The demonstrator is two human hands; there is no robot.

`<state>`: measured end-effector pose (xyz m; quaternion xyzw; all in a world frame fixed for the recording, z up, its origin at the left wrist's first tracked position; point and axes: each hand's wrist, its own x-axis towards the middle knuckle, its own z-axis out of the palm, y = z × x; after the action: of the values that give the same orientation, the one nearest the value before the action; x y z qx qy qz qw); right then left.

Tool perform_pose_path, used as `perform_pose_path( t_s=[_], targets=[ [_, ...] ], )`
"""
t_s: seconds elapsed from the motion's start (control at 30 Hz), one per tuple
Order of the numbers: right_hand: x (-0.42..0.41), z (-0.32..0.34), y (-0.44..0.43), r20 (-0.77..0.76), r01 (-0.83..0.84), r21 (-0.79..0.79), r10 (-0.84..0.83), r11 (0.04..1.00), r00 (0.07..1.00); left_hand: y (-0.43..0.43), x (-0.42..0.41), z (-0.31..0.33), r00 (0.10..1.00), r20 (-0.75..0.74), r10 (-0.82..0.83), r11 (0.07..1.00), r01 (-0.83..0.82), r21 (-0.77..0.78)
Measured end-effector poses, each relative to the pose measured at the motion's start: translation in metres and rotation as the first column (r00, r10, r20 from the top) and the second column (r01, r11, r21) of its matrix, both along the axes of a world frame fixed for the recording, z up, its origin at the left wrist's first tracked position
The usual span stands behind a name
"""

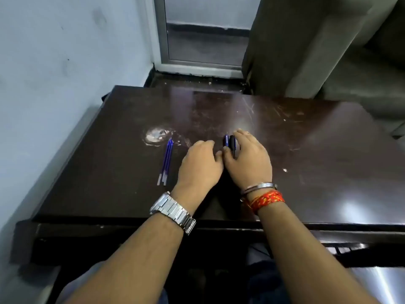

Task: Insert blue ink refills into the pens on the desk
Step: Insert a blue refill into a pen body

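Scratched dark desk (306,150) — pale wall (54,62) left; grey curtain (306,40) behind.

Blue refills (166,162) and dark blue pens (229,141) on dark brown desk (317,163).

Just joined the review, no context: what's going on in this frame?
A person sits at a dark desk with both hands down on it. The right hand is over the dark blue pens, fingers curled at them; whether it grips one yet is unclear. The left hand rests palm-down right beside it, holding nothing visible. The blue refills lie together to the left of the hands, untouched. No refill looks inserted yet.
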<state>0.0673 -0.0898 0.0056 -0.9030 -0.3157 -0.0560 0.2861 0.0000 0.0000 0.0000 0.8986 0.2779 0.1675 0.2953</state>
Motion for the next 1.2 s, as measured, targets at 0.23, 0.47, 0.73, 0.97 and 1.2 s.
perform_pose_path(
  t_s=[0.23,0.47,0.73,0.97,1.2],
  targets=[
    [0.016,0.006,0.003,-0.095,0.163,0.139,-0.151,0.977,0.984,-0.001,0.022,-0.005,0.998,-0.028,0.057,0.988,-0.061,-0.141],
    [0.022,0.002,-0.013,-0.259,0.165,-0.012,-0.162,0.986,0.952,-0.003,0.025,-0.01,0.994,-0.063,0.091,0.968,-0.103,-0.227],
    [0.02,0.004,-0.012,-0.297,0.162,-0.02,-0.161,0.987,0.941,-0.001,0.021,-0.007,0.986,-0.023,0.167,0.953,-0.167,-0.251],
    [0.022,0.0,-0.003,-0.28,0.15,-0.094,-0.171,0.984,0.945,0.002,0.015,-0.003,0.979,0.076,0.191,0.956,-0.168,-0.24],
    [0.022,0.005,0.003,-0.281,0.249,0.244,-0.177,0.937,0.943,-0.002,0.008,-0.006,0.965,0.212,0.156,0.94,-0.079,-0.333]
  ],
)
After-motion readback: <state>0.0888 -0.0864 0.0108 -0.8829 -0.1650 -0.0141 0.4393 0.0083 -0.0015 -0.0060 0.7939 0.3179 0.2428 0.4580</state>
